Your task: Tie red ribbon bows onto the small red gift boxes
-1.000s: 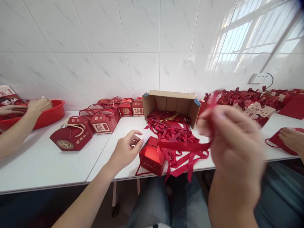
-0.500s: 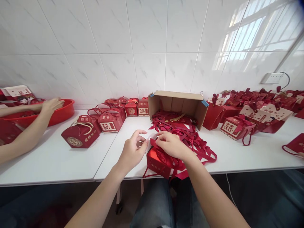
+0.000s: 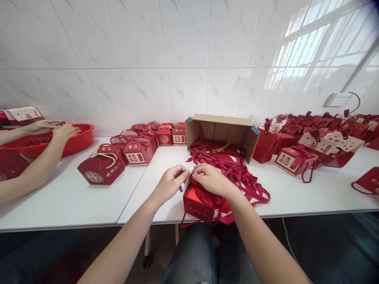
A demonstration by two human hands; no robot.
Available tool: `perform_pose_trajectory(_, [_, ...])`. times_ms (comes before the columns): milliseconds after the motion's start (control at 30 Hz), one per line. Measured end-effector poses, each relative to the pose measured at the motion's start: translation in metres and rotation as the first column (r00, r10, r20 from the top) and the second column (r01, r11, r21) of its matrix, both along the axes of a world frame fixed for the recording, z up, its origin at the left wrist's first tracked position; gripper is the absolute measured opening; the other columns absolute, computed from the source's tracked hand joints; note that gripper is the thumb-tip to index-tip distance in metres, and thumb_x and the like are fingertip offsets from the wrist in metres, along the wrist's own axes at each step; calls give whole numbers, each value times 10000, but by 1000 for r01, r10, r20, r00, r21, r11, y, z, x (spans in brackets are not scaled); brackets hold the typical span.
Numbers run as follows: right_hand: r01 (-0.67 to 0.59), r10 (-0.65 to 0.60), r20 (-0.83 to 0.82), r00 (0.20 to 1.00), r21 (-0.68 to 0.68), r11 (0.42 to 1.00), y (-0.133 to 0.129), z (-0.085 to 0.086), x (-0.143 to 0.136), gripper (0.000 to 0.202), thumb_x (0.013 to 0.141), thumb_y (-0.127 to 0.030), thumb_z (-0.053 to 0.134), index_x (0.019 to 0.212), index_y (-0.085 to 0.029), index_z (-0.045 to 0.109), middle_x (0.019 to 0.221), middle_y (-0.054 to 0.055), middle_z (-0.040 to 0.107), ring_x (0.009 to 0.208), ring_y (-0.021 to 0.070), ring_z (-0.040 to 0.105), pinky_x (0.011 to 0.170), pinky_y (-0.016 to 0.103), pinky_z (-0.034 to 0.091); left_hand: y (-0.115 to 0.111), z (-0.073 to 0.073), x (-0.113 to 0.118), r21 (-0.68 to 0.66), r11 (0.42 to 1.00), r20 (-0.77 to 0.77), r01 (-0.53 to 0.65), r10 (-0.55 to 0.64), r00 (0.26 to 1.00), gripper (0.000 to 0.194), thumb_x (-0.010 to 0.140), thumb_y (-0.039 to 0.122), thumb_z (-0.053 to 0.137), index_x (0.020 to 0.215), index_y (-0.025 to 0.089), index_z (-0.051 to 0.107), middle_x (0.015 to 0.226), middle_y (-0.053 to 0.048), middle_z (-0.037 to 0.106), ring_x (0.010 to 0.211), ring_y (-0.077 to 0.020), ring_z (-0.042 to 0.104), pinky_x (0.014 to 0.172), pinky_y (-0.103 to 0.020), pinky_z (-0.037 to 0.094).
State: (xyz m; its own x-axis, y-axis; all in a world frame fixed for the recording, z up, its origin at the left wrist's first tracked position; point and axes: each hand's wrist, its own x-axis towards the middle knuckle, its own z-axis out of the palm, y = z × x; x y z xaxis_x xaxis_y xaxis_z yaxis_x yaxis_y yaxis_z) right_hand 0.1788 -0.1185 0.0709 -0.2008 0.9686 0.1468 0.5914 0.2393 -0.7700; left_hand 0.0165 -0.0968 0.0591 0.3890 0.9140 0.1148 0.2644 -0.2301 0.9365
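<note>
My left hand point(image 3: 172, 182) is pinched, thumb against forefinger, just left of my other hand's fingertips. Beneath its fingers shows a small white piece point(image 3: 186, 184), too small to name; I cannot tell whether it is gripped. With fingers bent, my right hand point(image 3: 211, 180) holds the red ribbon, whose end is mostly hidden under the fingers. Below both hands, at the table's front edge, sits a red gift box point(image 3: 197, 205) with a twisted cord handle hanging over its front. A tangle of red ribbons point(image 3: 251, 188) spreads beside it to the right.
A cardboard box point(image 3: 220, 119) lies on its side behind, ribbons spilling out. Finished-looking red boxes point(image 3: 139, 152) stand at left, more red boxes point(image 3: 293, 159) at right. At far left, another person's hands point(image 3: 66, 131) work over a red basin point(image 3: 85, 138).
My left fingers have closed from a wider curl to a pinch beside my right fingertips. Less of the white piece shows. At far left, the other person's second hand has come into clearer view.
</note>
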Motion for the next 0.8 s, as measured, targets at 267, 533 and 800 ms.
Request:
perform_pose_trajectory(267, [233, -192, -231, 954, 165, 958, -27, -9, 32, 214, 834, -358, 556, 868, -211, 708, 1164, 83, 606, 1155, 236, 519, 997, 381, 352, 31, -21, -31, 169, 983, -365, -73, 131, 922, 289, 808, 453, 493, 695, 192, 544, 688, -22, 603, 635, -167, 566, 542, -253, 425])
perform_pose_trajectory(533, [317, -303, -303, 904, -3, 948, -82, -67, 58, 303, 826, -461, 573, 942, -198, 667, 960, 68, 618, 785, 187, 581, 684, 314, 449, 45, -42, -82, 416, 885, -714, -208, 460, 527, 155, 732, 348, 546, 662, 210, 559, 776, -78, 672, 697, -246, 600, 542, -270, 325])
perform_pose_trajectory(800, [229, -240, -300, 923, -71, 971, -77, -88, 40, 277, 822, -453, 584, 792, -180, 622, 793, 32, 573, 687, 157, 514, 631, 280, 414, -1, -23, -42, -333, 928, -344, 168, -285, 894, 540, 821, 631, 408, 544, 185, 536, 437, -4, 500, 459, -144, 449, 544, -263, 396])
